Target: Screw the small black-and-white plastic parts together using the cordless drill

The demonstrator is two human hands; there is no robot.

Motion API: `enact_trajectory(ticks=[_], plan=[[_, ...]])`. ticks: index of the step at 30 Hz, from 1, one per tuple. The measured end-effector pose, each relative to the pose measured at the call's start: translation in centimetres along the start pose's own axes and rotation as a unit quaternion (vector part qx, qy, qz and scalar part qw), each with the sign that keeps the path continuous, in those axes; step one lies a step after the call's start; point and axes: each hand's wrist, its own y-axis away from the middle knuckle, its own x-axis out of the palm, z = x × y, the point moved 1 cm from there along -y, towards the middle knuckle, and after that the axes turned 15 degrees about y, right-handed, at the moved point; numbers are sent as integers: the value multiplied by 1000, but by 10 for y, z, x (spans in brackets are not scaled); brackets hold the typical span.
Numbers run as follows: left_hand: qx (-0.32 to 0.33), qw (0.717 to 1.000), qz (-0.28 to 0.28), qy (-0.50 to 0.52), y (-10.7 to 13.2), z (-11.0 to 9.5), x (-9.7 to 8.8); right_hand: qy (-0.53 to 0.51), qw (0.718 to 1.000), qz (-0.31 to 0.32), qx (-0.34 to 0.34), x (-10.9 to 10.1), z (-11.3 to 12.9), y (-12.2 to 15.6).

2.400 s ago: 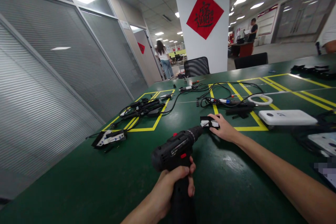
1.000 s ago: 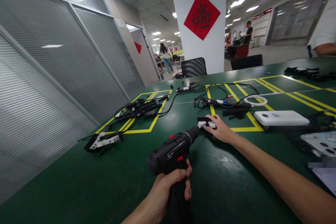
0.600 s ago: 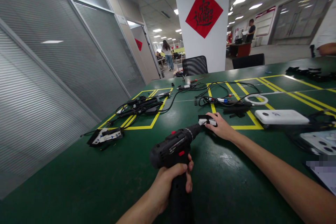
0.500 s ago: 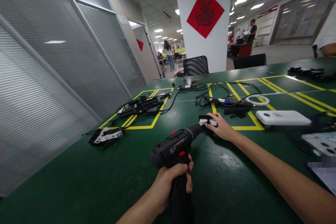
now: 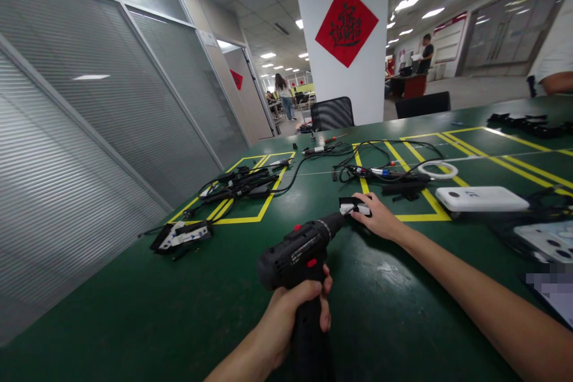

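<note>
My left hand (image 5: 293, 316) is wrapped round the grip of a black cordless drill (image 5: 298, 253) with red buttons. The drill points away and to the right, its chuck close to a small black-and-white part (image 5: 356, 208) on the green table (image 5: 179, 316). Fingers of my right hand (image 5: 373, 215) grip that part from its right side and hold it down. Where the bit meets the part is too small to make out clearly.
Left of the drill lies a black-and-white piece (image 5: 183, 236), with a heap of black cables (image 5: 242, 182) behind it. More cables (image 5: 389, 173), a white ring (image 5: 437, 169) and a white case (image 5: 481, 199) are to the right. A person's arm (image 5: 557, 80) shows at far right.
The view has shifted slightly. Both hands, the drill and the part keep nearly the same places relative to each other.
</note>
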Motion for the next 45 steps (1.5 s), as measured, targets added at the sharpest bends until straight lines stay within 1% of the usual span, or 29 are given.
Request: enact_trajectory(ticks=[14,20,30,33,39,45], plan=[[7,1000,-15,-13,0,0,6,-5,1000,-8,-1,0,0,-1],[18,999,-49,-11,0,-1,13,-1,1000,-10,-4,0,0,-1],[21,998,-54,1,1,-1,16,-4,1000,-15,-1,2,-1,-1],[16,999,-51,8,-1,-1,13,-7,1000,-16,0,3,-2,-1],[-1,1000,-24,7,-3,0,5,-10,1000,-12,0,2,-1,-1],[21,998,-52,2,0,-1,13,-8,1000,-14,6,2,-1,-1]])
